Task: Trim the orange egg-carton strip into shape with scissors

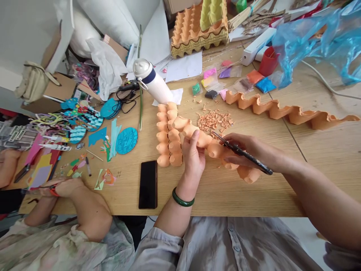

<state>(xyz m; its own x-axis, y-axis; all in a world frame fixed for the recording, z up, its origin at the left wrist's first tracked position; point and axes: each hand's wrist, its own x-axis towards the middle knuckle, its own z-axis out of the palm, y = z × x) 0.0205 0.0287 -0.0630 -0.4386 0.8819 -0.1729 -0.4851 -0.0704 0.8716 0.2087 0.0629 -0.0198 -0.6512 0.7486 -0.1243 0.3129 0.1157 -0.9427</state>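
Note:
My left hand point(194, 154) grips a strip of orange egg carton point(203, 138), thumb on top, and holds it slantwise above the table. A green bangle point(182, 198) circles that wrist. In my right hand point(246, 146) is a long, slim black-handled cutting tool point(251, 157); its thin blade points left over the strip's far edge. Whether it is a knife or scissors I cannot make out. Behind the strip lies a heap of small orange carton scraps point(216, 121). More orange carton cup strips point(166, 137) rest just left of my left hand.
A black phone point(148, 184) lies left of my forearm. Beyond stand a white bottle point(153, 81) and stacked egg trays point(197, 32). A wavy carton strip point(290, 111) stretches right, near coloured clay packets point(225, 71). At left, a co-worker's hands point(66, 187) work beside paper pieces.

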